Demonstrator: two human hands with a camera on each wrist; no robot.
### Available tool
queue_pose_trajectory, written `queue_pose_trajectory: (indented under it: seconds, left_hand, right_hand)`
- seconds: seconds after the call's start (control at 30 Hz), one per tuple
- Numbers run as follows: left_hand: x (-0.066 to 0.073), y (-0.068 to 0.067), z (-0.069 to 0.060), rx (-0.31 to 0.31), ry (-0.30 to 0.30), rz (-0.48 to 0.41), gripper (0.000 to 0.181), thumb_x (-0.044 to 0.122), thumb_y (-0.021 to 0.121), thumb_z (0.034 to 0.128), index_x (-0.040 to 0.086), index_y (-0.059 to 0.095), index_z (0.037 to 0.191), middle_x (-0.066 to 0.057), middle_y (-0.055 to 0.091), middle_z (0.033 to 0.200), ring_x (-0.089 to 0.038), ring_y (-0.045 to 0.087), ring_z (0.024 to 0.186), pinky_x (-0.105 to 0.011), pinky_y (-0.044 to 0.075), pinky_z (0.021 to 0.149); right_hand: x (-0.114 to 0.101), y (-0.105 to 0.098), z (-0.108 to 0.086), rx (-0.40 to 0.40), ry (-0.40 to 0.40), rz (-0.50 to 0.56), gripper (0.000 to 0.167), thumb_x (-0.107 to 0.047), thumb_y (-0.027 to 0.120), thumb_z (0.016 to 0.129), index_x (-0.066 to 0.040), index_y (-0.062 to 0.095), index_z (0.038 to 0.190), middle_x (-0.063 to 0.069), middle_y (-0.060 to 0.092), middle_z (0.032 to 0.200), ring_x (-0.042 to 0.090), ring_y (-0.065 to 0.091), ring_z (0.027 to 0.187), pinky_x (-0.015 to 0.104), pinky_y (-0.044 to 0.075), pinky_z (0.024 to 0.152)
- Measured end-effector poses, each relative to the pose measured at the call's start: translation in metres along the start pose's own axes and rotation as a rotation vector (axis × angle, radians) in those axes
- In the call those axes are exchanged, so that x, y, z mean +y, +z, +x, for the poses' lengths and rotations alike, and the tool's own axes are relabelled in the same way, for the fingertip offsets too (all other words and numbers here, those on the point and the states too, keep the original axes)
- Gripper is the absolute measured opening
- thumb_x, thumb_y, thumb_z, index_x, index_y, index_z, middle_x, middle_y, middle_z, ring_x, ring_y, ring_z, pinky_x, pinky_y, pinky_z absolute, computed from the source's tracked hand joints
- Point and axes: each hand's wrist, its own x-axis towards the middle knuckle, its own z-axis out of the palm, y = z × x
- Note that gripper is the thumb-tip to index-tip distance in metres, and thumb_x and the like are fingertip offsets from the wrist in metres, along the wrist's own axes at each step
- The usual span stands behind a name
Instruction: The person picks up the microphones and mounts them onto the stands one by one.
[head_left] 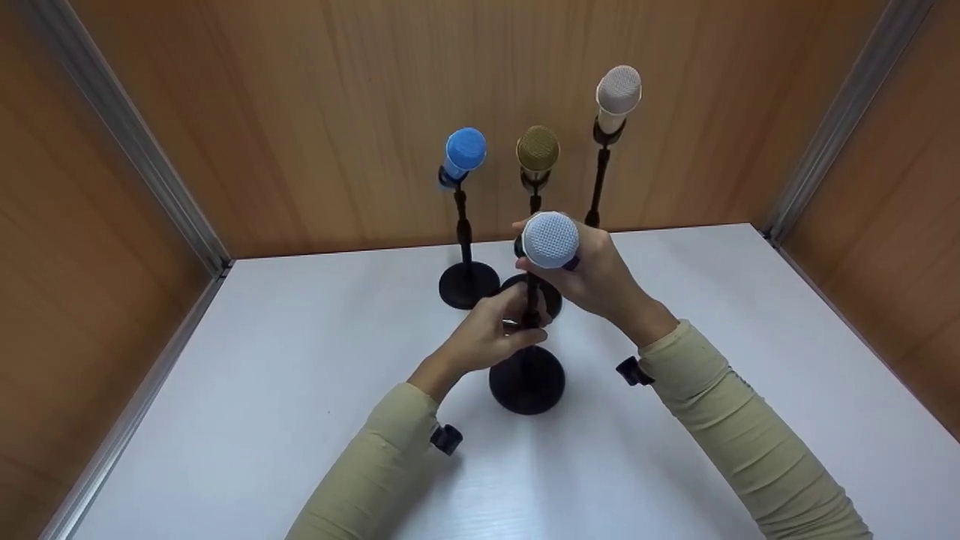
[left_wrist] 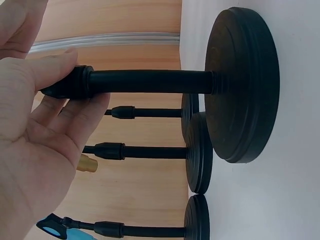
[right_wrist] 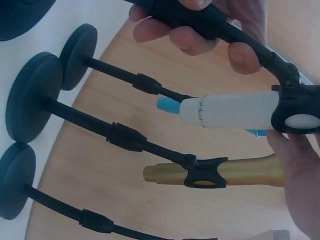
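A white microphone (head_left: 550, 240) sits in a black clip (right_wrist: 295, 112) on the nearest black stand, whose round base (head_left: 527, 381) rests on the table. My left hand (head_left: 487, 330) grips the stand's pole at its thick black collar (left_wrist: 80, 82), thumb on one side and fingers on the other. Higher up, my right hand (head_left: 600, 266) holds the white microphone by the clip, just behind its mesh head. Part of that grip lies outside the right wrist view, where the hand (right_wrist: 302, 175) shows at the right edge.
Behind stand a blue microphone (head_left: 466, 150), a gold microphone (head_left: 538, 150) and a taller pale microphone (head_left: 619, 91), each on a black stand. The gold one's base (head_left: 555, 300) is close behind my hands. Wooden panels (head_left: 375, 112) enclose the white table (head_left: 300, 390) at the back and sides.
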Motion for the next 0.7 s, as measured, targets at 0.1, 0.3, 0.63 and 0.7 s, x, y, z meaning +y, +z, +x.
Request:
queue_pose_trajectory:
  seconds: [0.1, 0.3, 0.63, 0.7]
  left_hand:
    - [0.0, -0.001, 0.0, 0.003, -0.007, 0.015, 0.032, 0.009, 0.074, 0.094, 0.006, 0.058, 0.122, -0.003, 0.07, 0.11, -0.016, 0.067, 0.106, -0.034, 0.056, 0.091]
    - [-0.001, -0.003, 0.001, -0.001, -0.007, 0.012, 0.039, 0.008, 0.073, 0.0939, 0.007, 0.056, 0.129, -0.006, 0.072, 0.111, -0.015, 0.068, 0.105, -0.033, 0.057, 0.09]
    - [-0.006, -0.001, 0.006, 0.012, 0.014, 0.007, 0.033, 0.006, 0.074, 0.0935, 0.005, 0.057, 0.122, -0.007, 0.071, 0.108, -0.021, 0.068, 0.102, -0.038, 0.056, 0.092]
    - [-0.007, -0.001, 0.006, 0.013, 0.026, 0.008, 0.03, 0.005, 0.074, 0.0931, 0.006, 0.058, 0.118, -0.006, 0.071, 0.105, -0.021, 0.068, 0.101, -0.037, 0.056, 0.091]
  right_hand:
    - [0.001, 0.004, 0.0, 0.027, -0.001, -0.015, 0.046, 0.0, 0.08, 0.086, 0.001, 0.061, 0.128, 0.008, 0.07, 0.123, 0.025, 0.064, 0.12, 0.04, 0.048, 0.105]
    - [-0.003, 0.008, -0.001, 0.087, 0.011, -0.13, 0.046, -0.001, 0.082, 0.084, 0.004, 0.06, 0.124, 0.012, 0.07, 0.117, 0.025, 0.066, 0.115, 0.038, 0.052, 0.1]
    - [0.005, -0.014, -0.01, -0.141, 0.082, -0.051, 0.059, -0.001, 0.072, 0.094, -0.001, 0.045, 0.146, 0.008, 0.054, 0.147, 0.024, 0.05, 0.136, 0.041, 0.04, 0.112]
    - [0.011, -0.019, -0.019, -0.144, 0.115, 0.008, 0.061, 0.0, 0.07, 0.094, -0.003, 0.043, 0.149, 0.008, 0.051, 0.15, 0.024, 0.05, 0.137, 0.04, 0.04, 0.112]
